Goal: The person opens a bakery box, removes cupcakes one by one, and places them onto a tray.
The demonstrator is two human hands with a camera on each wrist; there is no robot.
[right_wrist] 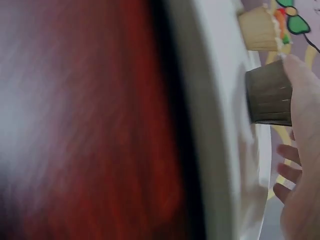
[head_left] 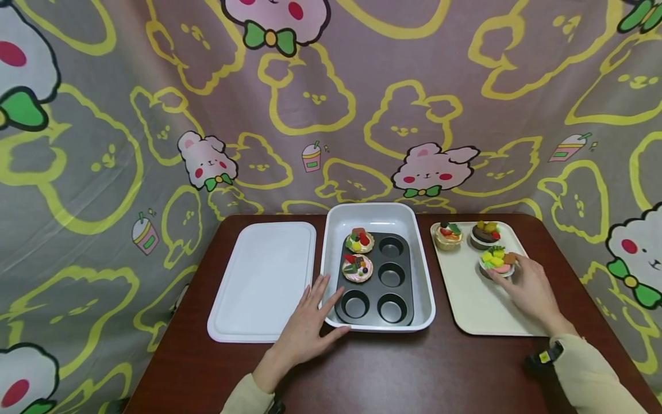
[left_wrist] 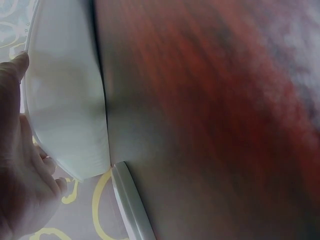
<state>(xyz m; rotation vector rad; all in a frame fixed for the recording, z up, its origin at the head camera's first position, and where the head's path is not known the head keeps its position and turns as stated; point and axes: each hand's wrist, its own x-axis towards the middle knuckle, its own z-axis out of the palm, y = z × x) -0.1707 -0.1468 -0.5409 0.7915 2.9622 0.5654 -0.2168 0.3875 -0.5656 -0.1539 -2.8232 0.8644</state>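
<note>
My right hand [head_left: 534, 288] holds a toy cupcake [head_left: 496, 260] by its rim, over the cream tray [head_left: 483, 310]. It has yellow, pink and brown toppings; its dark brown cup [right_wrist: 270, 95] shows in the right wrist view with my thumb against it. With fingers spread, my left hand [head_left: 312, 319] rests on the near left corner of a white bin [head_left: 380, 214]. Inside the bin lies a dark muffin pan [head_left: 373, 292]. Two fruit-topped cupcakes, one upper [head_left: 359, 241] and one lower [head_left: 357, 268], sit in its left column; the other cups are bare.
Behind the held cupcake, a tan cupcake [head_left: 447, 236] and a dark brown cupcake [head_left: 485, 234] stand at the tray's far end. A flat white lid [head_left: 264, 282] lies left of the bin on the dark wooden table [head_left: 403, 374]. Patterned cloth [head_left: 357, 115] hangs behind.
</note>
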